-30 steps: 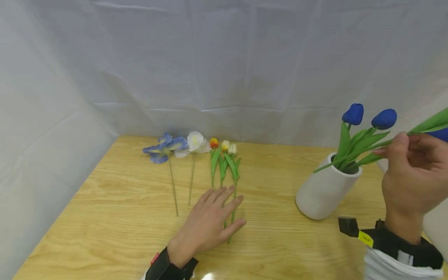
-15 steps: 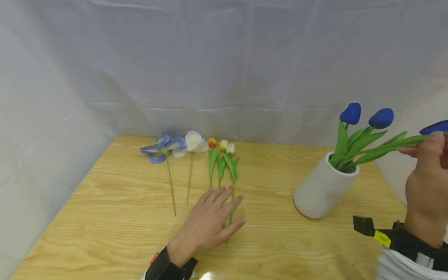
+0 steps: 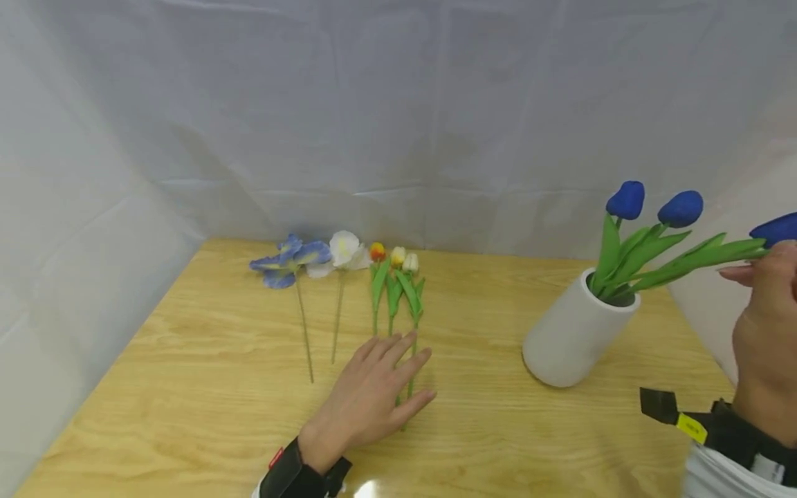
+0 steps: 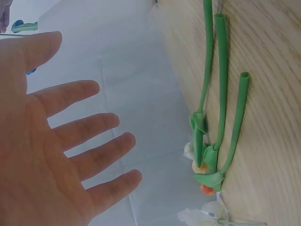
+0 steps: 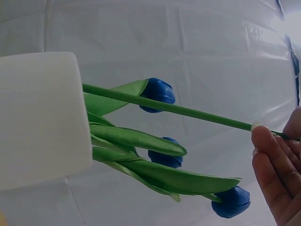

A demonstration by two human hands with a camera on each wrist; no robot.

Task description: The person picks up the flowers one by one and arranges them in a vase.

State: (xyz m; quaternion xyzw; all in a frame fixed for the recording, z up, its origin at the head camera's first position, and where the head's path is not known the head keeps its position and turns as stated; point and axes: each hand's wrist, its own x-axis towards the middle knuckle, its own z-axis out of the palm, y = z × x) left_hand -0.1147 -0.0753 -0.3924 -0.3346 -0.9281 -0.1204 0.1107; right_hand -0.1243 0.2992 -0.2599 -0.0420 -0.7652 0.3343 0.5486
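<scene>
A white vase (image 3: 573,342) leans to the right, holding blue tulips (image 3: 625,200) with green leaves. My right hand (image 3: 768,318), partly cut off by the head view's edge, is beside the rightmost blue tulip. In the right wrist view its fingers (image 5: 275,174) pinch a thin green tulip stem (image 5: 188,111) that runs to the vase rim; this stem's bloom is out of view. My left hand (image 3: 367,398) hovers with fingers spread above the lower stems of several small tulips (image 3: 412,304). Its palm (image 4: 37,155) holds nothing.
On the wooden table (image 3: 187,387) a blue-purple flower (image 3: 289,263) and a white flower (image 3: 344,249) lie left of the small tulips. A pale sheet (image 3: 398,104) stands behind the table and along its sides.
My right hand has moved rightward, away from the vase. The stem that stuck out past the vase's left rim no longer shows there. My left hand has stayed in place.
</scene>
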